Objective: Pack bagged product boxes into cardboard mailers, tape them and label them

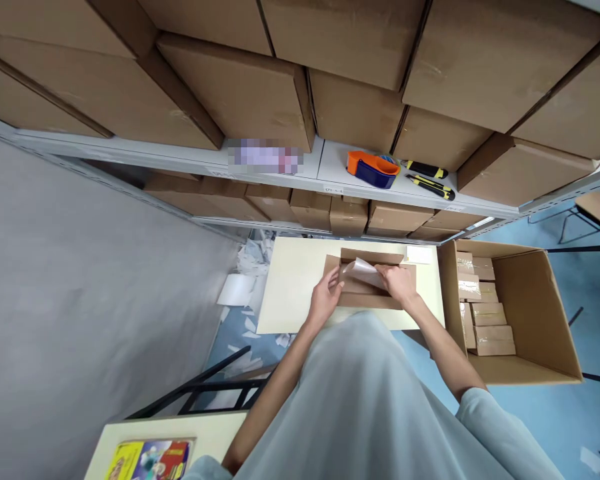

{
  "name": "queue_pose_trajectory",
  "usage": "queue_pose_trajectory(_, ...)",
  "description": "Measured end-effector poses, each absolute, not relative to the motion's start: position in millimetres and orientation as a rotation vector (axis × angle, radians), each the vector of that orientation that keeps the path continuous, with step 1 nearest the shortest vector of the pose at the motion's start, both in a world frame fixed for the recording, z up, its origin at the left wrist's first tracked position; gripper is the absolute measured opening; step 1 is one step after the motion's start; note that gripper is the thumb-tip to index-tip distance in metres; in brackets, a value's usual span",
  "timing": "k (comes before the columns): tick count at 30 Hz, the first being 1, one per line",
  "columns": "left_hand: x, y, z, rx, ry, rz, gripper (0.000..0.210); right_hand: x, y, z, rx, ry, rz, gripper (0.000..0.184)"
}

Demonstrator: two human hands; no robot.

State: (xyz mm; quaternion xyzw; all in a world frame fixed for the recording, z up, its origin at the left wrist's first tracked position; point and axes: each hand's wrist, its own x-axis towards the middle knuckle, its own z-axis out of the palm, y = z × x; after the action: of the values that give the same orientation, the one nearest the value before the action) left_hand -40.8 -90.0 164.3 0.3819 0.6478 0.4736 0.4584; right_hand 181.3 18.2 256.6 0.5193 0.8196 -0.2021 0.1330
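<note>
An open cardboard box (370, 300) with its flaps spread lies on the pale table, in front of my body. My left hand (326, 293) is closed on the box's left end, fingers bent over the edge. At the right end, my right hand (397, 283) reaches into the box, with its fingers closed on a whitish, shiny plastic bag (364, 268). One corner of the bag sticks up; the rest lies down in the box. My right fingertips are partly hidden. A small white stack, perhaps labels (419, 255), lies behind the box at the right.
A large open carton (555, 327) holding several small taped boxes (490, 313) stands right of the table (285, 287). Shelves of cartons rise ahead; on one lie an orange and blue tape dispenser (373, 170) and utility knives (433, 187). Paper scraps (253, 257) litter the left floor.
</note>
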Motion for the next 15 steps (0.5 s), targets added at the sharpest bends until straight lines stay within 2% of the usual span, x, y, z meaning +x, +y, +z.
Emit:
queue_pose_trajectory(9, -46.4, -101.1, 178.1, 0.962, 1.604, 1.175, 0.036, 136.2, 25.8, 208.5, 1.215, 2.249, -0.515, 0.034)
queue_pose_trajectory(15, -47.7, -102.1, 181.8, 0.96, 1.653, 1.164, 0.034, 126.3, 20.3, 182.7, 1.187, 2.209, -0.542, 0.035)
